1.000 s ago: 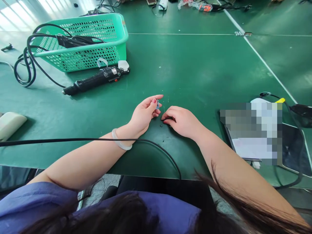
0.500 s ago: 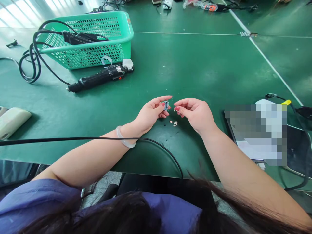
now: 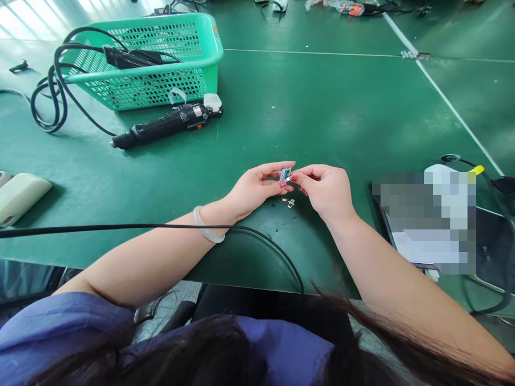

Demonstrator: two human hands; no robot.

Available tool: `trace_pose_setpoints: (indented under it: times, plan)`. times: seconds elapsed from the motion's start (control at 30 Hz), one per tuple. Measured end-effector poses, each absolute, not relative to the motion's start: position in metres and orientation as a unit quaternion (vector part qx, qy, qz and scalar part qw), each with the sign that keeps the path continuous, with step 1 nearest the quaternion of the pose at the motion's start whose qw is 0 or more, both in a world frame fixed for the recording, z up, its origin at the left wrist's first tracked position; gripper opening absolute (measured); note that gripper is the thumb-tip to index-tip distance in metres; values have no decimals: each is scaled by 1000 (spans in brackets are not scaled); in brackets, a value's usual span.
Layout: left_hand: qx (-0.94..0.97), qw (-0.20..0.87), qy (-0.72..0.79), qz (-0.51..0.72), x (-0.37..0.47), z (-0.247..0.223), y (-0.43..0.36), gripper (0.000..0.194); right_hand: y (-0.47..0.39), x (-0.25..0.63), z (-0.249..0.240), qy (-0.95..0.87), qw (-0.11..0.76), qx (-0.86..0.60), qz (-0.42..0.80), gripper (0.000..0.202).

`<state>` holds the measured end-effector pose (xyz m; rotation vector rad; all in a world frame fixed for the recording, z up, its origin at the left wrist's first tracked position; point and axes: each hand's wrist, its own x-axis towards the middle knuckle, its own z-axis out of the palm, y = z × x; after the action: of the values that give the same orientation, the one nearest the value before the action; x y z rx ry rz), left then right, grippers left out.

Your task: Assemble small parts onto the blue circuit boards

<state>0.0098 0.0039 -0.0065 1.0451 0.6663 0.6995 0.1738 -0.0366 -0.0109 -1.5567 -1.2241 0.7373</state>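
Observation:
My left hand is closed on a small grey-blue part, held between thumb and fingers above the table. Fingertips of my right hand pinch a tiny metal piece against the edge of that part; its exact shape is too small to make out. Just below the hands, on the green table, lie a small silvery metal piece, a tiny copper-coloured piece and a tiny black piece.
A green basket with black cables stands at the back left, a black electric screwdriver before it. A black cable crosses over my left forearm. Right of my right arm lies a partly blurred-out stack. A pale device sits far left.
My left hand has moved slightly right and turned the grey-blue part. The hands have come together, and the piece in my right fingers now meets that part.

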Motion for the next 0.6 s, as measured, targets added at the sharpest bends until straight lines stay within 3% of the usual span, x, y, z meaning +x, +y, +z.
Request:
trace_pose_setpoints:
  times: [0.6]
  plan:
    - [539, 719, 310, 310, 9, -8, 4, 50, -44, 165, -1, -568, 451, -663, 184, 12]
